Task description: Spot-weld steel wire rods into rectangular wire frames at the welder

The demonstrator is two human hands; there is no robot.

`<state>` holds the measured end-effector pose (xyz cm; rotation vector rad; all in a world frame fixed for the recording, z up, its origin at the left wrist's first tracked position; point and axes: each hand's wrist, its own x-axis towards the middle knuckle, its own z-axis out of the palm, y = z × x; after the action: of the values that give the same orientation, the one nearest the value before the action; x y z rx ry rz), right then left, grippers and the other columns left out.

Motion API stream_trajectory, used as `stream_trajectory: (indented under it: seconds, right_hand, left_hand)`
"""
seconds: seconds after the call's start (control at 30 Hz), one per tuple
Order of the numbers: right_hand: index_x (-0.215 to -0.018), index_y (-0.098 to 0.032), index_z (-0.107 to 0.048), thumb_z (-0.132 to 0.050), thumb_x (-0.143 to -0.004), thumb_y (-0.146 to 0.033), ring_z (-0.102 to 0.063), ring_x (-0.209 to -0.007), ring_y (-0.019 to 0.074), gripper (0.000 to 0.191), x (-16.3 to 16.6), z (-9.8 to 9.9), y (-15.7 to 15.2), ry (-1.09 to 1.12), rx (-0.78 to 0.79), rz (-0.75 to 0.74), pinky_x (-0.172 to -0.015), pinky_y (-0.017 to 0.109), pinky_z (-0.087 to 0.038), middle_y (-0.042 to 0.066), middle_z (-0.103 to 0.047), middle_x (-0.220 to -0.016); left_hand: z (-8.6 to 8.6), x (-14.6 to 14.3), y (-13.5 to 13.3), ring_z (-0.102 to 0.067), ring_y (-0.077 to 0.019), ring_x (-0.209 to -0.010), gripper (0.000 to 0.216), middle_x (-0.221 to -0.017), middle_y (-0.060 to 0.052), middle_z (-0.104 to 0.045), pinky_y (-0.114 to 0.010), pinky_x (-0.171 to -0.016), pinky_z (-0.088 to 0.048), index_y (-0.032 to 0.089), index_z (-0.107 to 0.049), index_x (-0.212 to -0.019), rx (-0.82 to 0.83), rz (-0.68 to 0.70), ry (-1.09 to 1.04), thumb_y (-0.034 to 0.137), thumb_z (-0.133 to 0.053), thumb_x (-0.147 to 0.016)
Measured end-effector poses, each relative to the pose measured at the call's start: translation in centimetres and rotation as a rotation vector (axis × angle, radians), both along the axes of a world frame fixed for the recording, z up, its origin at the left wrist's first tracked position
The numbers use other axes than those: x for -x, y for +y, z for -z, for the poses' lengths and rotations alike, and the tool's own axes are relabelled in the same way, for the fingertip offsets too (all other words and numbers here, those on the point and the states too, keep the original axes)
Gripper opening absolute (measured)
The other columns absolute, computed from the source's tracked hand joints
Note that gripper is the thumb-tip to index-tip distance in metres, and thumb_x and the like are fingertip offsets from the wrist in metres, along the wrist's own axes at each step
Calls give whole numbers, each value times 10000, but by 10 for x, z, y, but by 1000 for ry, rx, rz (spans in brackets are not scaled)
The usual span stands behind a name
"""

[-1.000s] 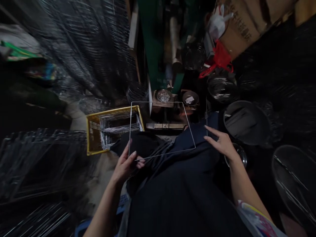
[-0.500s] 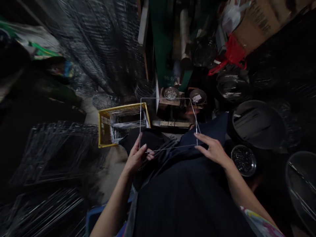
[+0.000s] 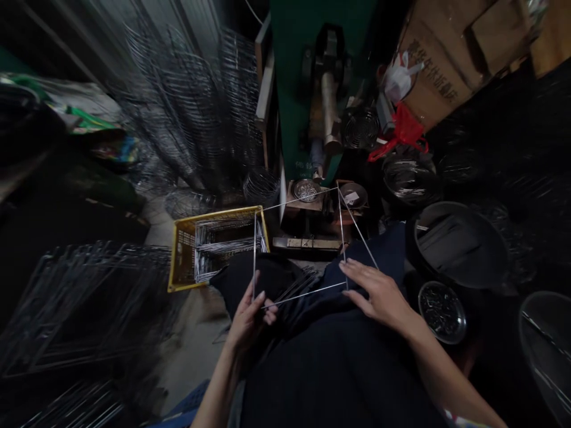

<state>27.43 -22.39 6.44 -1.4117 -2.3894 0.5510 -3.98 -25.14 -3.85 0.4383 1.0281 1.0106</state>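
Between my hands, over my lap, is a thin bent wire frame [image 3: 304, 295] with roughly rectangular sides. My left hand [image 3: 247, 312] pinches its near left corner, thumb and fingers round the wire. At the near right corner, my right hand [image 3: 377, 294] has its thumb and fingers on the wire. One further straight length of wire slants down from the far right corner to my right hand. Several loose wires [image 3: 300, 285] lie across the dark cloth on my lap, below the frame.
A yellow crate [image 3: 176, 255] with wire pieces stands at front left. Ahead is a green machine [image 3: 294, 107], with a dish of small metal parts [image 3: 306, 190] below it. Round basins [image 3: 464, 244] and a bowl of small parts [image 3: 441, 312] stand at right. Stacked wire frames [image 3: 89, 303] lie at left.
The wire frame has turned so its far right corner sits nearer the middle, and a slanting wire stands out more from it. Both hands keep their hold; the camera view has shifted.
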Motion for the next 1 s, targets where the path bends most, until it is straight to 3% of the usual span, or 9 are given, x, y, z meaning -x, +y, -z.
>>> stream_trajectory:
  seconds: [0.17,0.37,0.63,0.87,1.0]
  right_hand:
    - [-1462,-312,-399,-594,-906,-258,-465,-1316,248,592,-5,-13,-6,4,-25,31,-1102,435,-428,4,-496,-1427]
    - [-1449,-266,-426,-591,-904,-248,-455,-1325,228,570,-3,9,-6,21,41,-10,-1113,413,-409,27,-512,-1416]
    - [-1418,-237,-475,-608,-891,-268,-461,-1320,216,545,10,22,4,63,84,-64,-1114,388,-398,40,-527,-1402]
    - [-1377,-190,-527,-576,-899,-272,-501,-1286,241,487,4,35,10,11,35,120,-1085,419,-428,85,-561,-1364]
    - [-1391,-197,-509,-601,-881,-260,-481,-1305,228,522,32,33,10,179,103,-38,-1105,403,-403,81,-546,-1380]
  left_hand:
    - [-3,-19,8,-615,-160,-461,1001,-630,-53,-690,-201,-428,-464,205,10,-1539,-33,66,-39,350,-683,-831]
    - [-25,-13,13,-632,-165,-501,937,-664,-68,-700,-209,-466,-473,235,-6,-1541,-75,106,27,358,-642,-865]
    - [-31,-13,14,-630,-172,-502,979,-658,-70,-696,-226,-470,-479,204,59,-1533,-85,113,70,375,-636,-865]
    - [-30,-18,12,-629,-169,-498,908,-654,-68,-690,-215,-463,-469,233,10,-1540,-86,106,78,369,-604,-885]
    - [-26,-25,14,-622,-163,-486,908,-643,-67,-686,-208,-458,-462,226,13,-1540,-102,132,57,377,-601,-888]
